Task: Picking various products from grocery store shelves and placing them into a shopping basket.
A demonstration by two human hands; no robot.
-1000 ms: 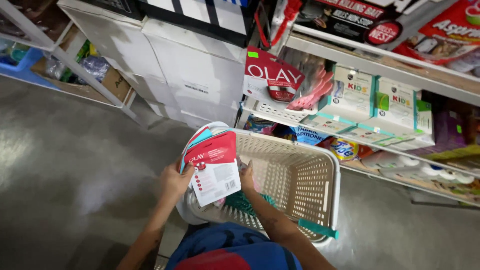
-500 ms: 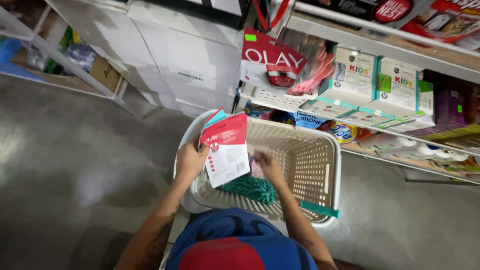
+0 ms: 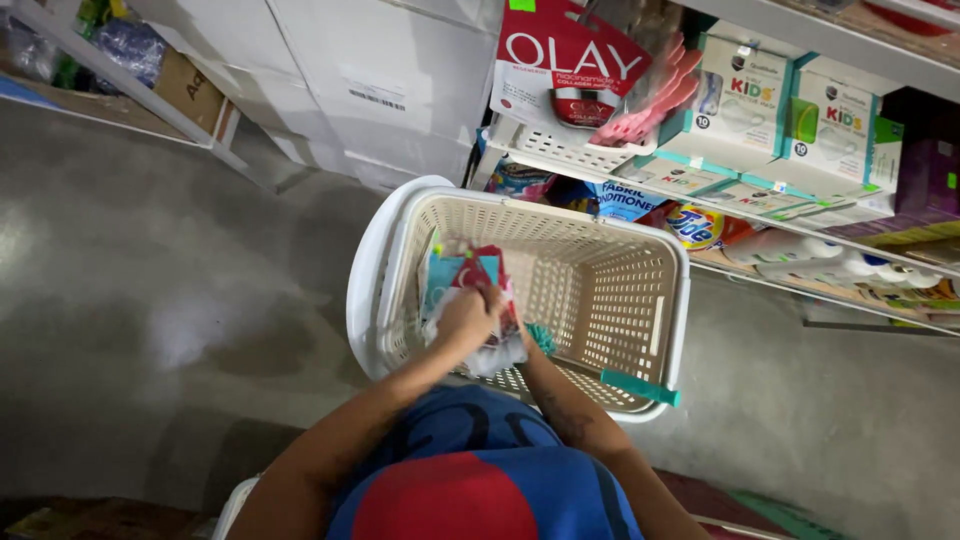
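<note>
A white and beige slatted basket point(image 3: 372, 262) stands on the grey floor in front of me. My left hand point(image 3: 466, 316) reaches down inside it and grips a bunch of flat red and white packets point(image 3: 482, 274), which rest near the basket's left wall by a teal packet point(image 3: 437, 283). My right forearm point(image 3: 562, 405) goes into the basket from the near rim. Its hand is hidden under the left hand and the packets, beside a small teal item point(image 3: 541, 340).
A teal handle point(image 3: 640, 388) sits on the basket's near right rim. Store shelves point(image 3: 800, 235) at the right hold white and green boxes point(image 3: 835, 130), bottles and a small white bin of red packets point(image 3: 570, 75). Large white cartons point(image 3: 380, 90) stand behind the basket.
My left hand has lowered the packets from above the basket's rim down into the basket. My view has moved closer to the basket.
</note>
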